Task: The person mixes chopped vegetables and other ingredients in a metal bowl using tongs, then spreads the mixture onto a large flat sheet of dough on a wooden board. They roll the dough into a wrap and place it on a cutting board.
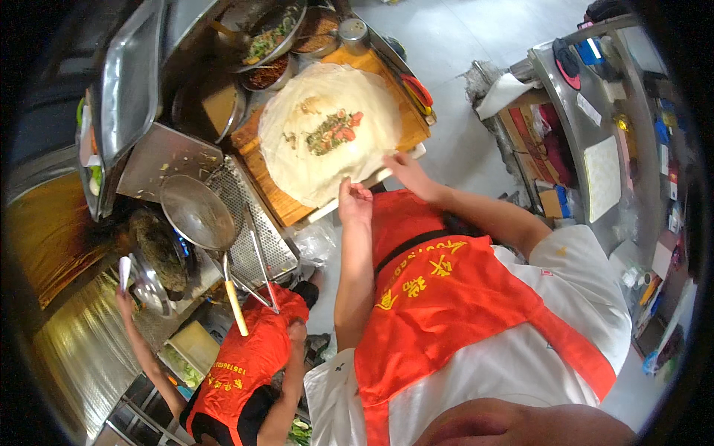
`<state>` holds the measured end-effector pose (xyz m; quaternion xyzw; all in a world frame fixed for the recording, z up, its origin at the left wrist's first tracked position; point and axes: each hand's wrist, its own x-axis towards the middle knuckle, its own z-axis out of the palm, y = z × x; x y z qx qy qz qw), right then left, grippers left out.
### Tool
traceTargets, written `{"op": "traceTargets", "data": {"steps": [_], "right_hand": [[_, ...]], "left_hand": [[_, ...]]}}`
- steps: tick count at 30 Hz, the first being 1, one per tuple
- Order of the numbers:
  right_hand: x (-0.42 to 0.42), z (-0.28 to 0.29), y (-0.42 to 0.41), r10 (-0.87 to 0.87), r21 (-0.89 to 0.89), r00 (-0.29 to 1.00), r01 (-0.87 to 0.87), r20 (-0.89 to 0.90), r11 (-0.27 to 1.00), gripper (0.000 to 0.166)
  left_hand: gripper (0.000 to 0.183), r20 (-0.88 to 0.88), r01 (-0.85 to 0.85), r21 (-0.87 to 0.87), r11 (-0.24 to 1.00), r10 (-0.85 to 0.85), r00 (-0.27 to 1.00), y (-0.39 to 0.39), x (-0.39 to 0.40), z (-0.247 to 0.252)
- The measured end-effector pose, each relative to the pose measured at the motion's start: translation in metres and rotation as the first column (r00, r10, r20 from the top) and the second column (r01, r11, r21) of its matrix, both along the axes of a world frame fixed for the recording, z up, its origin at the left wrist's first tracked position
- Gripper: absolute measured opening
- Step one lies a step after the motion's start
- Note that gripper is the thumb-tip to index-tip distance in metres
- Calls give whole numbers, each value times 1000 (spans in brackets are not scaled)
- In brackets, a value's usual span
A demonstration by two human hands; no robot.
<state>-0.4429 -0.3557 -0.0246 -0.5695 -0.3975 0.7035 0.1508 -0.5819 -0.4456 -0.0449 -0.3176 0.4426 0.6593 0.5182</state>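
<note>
A large thin round flatbread (334,100) lies spread over a wooden board (290,207). In its middle sits a heap of filling (332,134), chopped greens with pink-red pieces, and a brown smear shows beyond it. My left hand (356,203), palm turned up and fingers curled, pinches the flatbread's near edge. My right hand (411,175) has its fingertips on the same edge, a little farther right. Between my hands that edge looks slightly raised. The fingers partly hide the spots they grip.
Pots of chopped greens (273,42), red seasoning (268,78) and a shaker (353,33) stand beyond the board. At left a strainer (198,214) and tongs (259,251) lie over a perforated tray (240,223). A co-worker (240,351) in a red apron stands near a pan.
</note>
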Motion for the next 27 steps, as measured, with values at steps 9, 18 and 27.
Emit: {"op": "traceTargets", "data": {"steps": [9, 18, 27], "right_hand": [[-45, -43, 22, -436, -493, 865, 274, -248, 826, 29], [-66, -30, 107, -512, -642, 776, 186, -369, 744, 33], [-134, -25, 126, 397, 542, 910, -395, 120, 742, 40]], "left_hand": [[17, -54, 24, 184, 983, -14, 998, -16, -18, 18], [26, -342, 180, 153, 972, -118, 932, 42, -100, 21], [41, -847, 556, -162, 815, -404, 345, 120, -133, -22]]}}
